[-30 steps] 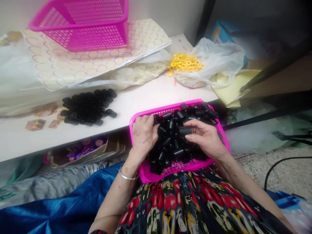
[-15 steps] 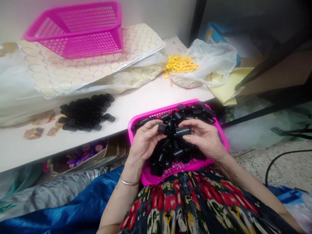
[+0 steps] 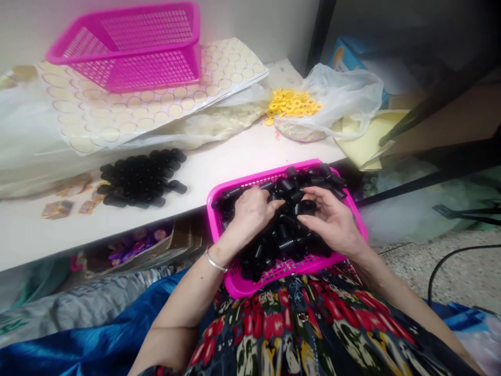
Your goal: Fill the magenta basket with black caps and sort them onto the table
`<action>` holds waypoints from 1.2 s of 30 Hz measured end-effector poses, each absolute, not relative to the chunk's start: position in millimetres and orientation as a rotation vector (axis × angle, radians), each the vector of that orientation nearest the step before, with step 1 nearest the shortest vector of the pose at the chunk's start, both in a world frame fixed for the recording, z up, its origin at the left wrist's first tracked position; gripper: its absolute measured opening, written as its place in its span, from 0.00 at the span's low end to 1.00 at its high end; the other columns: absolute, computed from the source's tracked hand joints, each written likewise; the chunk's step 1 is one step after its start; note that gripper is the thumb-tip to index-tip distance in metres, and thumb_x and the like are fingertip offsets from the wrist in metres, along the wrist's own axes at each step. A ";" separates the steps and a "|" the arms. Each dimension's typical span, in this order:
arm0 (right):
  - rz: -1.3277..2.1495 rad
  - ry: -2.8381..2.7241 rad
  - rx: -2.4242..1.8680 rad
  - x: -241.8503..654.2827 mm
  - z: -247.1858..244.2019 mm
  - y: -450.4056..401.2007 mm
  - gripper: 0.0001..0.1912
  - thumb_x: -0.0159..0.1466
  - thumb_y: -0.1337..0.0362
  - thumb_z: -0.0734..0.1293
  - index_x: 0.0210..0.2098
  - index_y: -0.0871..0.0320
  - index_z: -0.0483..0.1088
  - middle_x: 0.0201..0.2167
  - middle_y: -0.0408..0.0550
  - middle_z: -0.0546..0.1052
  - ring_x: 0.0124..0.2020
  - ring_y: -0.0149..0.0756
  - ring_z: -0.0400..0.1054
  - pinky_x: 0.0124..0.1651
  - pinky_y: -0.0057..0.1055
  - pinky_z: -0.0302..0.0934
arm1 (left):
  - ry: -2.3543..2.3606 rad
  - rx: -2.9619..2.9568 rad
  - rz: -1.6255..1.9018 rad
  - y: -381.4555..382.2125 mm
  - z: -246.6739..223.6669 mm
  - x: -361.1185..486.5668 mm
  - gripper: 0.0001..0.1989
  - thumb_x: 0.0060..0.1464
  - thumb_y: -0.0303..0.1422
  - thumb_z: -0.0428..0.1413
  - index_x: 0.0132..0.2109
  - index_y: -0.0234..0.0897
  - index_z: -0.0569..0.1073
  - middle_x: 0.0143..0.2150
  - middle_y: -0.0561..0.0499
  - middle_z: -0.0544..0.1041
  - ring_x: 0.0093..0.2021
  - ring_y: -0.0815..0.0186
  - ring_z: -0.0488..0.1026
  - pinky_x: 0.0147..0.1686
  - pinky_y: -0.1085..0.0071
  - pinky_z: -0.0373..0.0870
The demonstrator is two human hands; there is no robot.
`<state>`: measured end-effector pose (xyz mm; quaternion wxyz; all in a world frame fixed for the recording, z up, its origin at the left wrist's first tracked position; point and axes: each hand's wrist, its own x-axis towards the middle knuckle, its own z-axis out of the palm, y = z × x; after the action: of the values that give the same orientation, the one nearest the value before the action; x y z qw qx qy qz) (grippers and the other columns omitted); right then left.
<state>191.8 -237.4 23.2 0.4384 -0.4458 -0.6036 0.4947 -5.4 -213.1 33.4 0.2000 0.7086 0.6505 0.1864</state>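
A pink basket [image 3: 235, 287] full of black cylindrical parts [image 3: 287, 245] rests at my lap. My left hand [image 3: 254, 209] is over the left half of the basket, palm down, its fingers bent among the parts; whether it grips one is hidden. At the basket's right side my right hand [image 3: 329, 216] holds a black cylinder [image 3: 307, 206] between thumb and fingers. More black cylinders [image 3: 141, 175] lie packed together on the white table [image 3: 219, 167], to the left of the basket.
An upright pink basket [image 3: 156, 65] stands on sheets printed with circles [image 3: 136, 112]. Yellow rings [image 3: 293, 103] lie beside a clear plastic bag [image 3: 344, 94]. Small orange-brown packets [image 3: 57, 209] are at the left. Below the table is a cardboard box [image 3: 156, 250] with purple items.
My left hand has turned palm down and reached into the parts; the cylinder it held is no longer visible in it. My right hand still holds a cylinder, now tilted differently.
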 end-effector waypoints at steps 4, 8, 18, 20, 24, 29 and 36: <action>1.096 -1.610 -1.168 193.2 19.0 -238.3 0.26 0.54 0.64 0.74 0.51 0.54 0.67 0.44 0.48 0.75 0.45 0.39 0.72 0.50 0.39 0.67 | 1.983 2.184 0.179 -210.7 36.6 13.7 0.17 0.55 0.42 0.56 0.37 0.30 0.77 0.39 0.39 0.76 0.41 0.53 0.75 0.37 0.63 0.69; 1.004 -1.718 -1.173 194.1 22.5 -237.5 0.23 0.54 0.63 0.74 0.49 0.54 0.71 0.42 0.46 0.77 0.43 0.40 0.72 0.50 0.39 0.67 | 1.905 2.188 0.153 -204.3 31.4 12.5 0.12 0.53 0.39 0.57 0.36 0.33 0.77 0.38 0.42 0.77 0.40 0.54 0.76 0.35 0.65 0.69; 0.903 -1.855 -1.151 191.1 30.8 -233.7 0.23 0.57 0.65 0.71 0.52 0.57 0.68 0.47 0.49 0.76 0.48 0.40 0.71 0.50 0.36 0.68 | 1.537 1.800 0.496 -209.9 37.7 -6.4 0.14 0.41 0.30 0.59 0.40 0.36 0.79 0.29 0.52 0.76 0.32 0.62 0.73 0.32 0.68 0.66; 0.855 -1.887 -1.133 192.5 29.0 -232.6 0.20 0.56 0.66 0.72 0.48 0.57 0.70 0.43 0.48 0.77 0.44 0.39 0.72 0.48 0.36 0.68 | 1.378 1.687 0.610 -213.6 43.3 -8.8 0.14 0.40 0.29 0.61 0.38 0.35 0.79 0.30 0.54 0.76 0.31 0.65 0.71 0.32 0.70 0.66; 0.763 -1.965 -1.029 194.0 28.1 -229.6 0.16 0.58 0.66 0.71 0.46 0.58 0.71 0.41 0.49 0.77 0.43 0.39 0.72 0.47 0.36 0.68 | 1.249 1.632 0.735 -218.2 50.1 -9.8 0.12 0.38 0.26 0.62 0.36 0.34 0.80 0.33 0.54 0.77 0.31 0.67 0.71 0.33 0.72 0.65; 0.772 -1.991 -0.944 193.2 29.3 -228.0 0.16 0.58 0.68 0.71 0.47 0.58 0.72 0.41 0.50 0.77 0.45 0.39 0.71 0.49 0.36 0.67 | 1.209 1.595 0.735 -218.9 51.2 -8.2 0.12 0.37 0.25 0.63 0.35 0.34 0.81 0.32 0.54 0.77 0.31 0.67 0.71 0.32 0.72 0.65; 0.774 -2.049 -0.879 195.1 29.9 -227.3 0.17 0.60 0.68 0.70 0.49 0.58 0.72 0.44 0.52 0.76 0.46 0.40 0.71 0.50 0.39 0.67 | 1.158 1.604 0.699 -219.4 51.4 -8.0 0.13 0.39 0.25 0.62 0.36 0.36 0.81 0.33 0.54 0.79 0.34 0.65 0.73 0.36 0.71 0.67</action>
<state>195.1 -227.3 29.9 0.3808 -0.3442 -0.8029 0.3032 -8.0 -219.4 51.4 0.4985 0.6628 0.4785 0.2887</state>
